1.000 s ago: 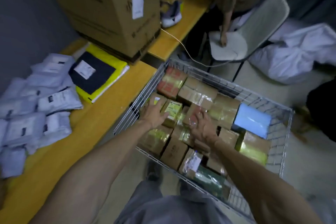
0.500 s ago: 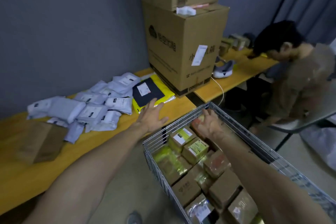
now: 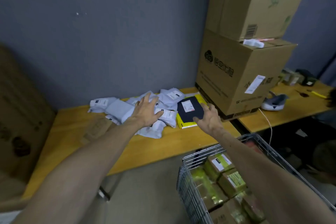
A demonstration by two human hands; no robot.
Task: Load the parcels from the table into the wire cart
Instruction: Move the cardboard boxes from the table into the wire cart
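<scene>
We see smooth yellow wooden table (image 3: 145, 147) against matte grey wall (image 3: 109, 32). Crinkled pale plastic mailer parcels (image 3: 118, 108) heaped mid-frame; left hand (image 3: 146, 112) spread over them, right hand (image 3: 209, 118) spread at flat black parcel (image 3: 190, 109). Silver wire cart (image 3: 189, 200) lower right.

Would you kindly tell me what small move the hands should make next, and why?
Probably bring both hands down to grip: the left hand hovers spread over the grey mailers, the right hand over the black parcel, and neither holds anything yet. The wire cart stands just to the right.
</scene>
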